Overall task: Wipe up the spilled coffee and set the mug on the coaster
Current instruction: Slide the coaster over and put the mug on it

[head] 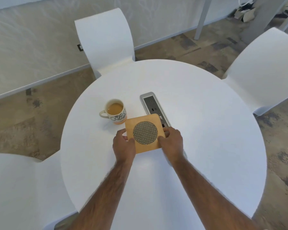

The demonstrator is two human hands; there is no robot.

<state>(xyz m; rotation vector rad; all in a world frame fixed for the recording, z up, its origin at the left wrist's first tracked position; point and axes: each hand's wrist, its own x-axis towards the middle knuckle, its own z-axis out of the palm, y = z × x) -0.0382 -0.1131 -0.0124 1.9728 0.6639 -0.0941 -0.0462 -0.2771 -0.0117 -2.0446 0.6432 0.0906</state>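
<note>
Both hands (124, 144) (170, 141) grip the coaster (144, 133); mug (115, 112) just beside it.

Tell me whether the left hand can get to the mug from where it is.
Probably yes: the mug stands just beyond the left hand, nothing between them, but that hand must first release the coaster.

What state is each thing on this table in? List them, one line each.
mug: upright on the table, not on the coaster, holding coffee.
coaster: held at both sides, mesh disc facing up, one corner over the socket panel.
left hand: gripping the coaster's left edge.
right hand: gripping the coaster's right edge.
socket panel: set into the table, its near end partly covered.
table: no spill visible.
</note>
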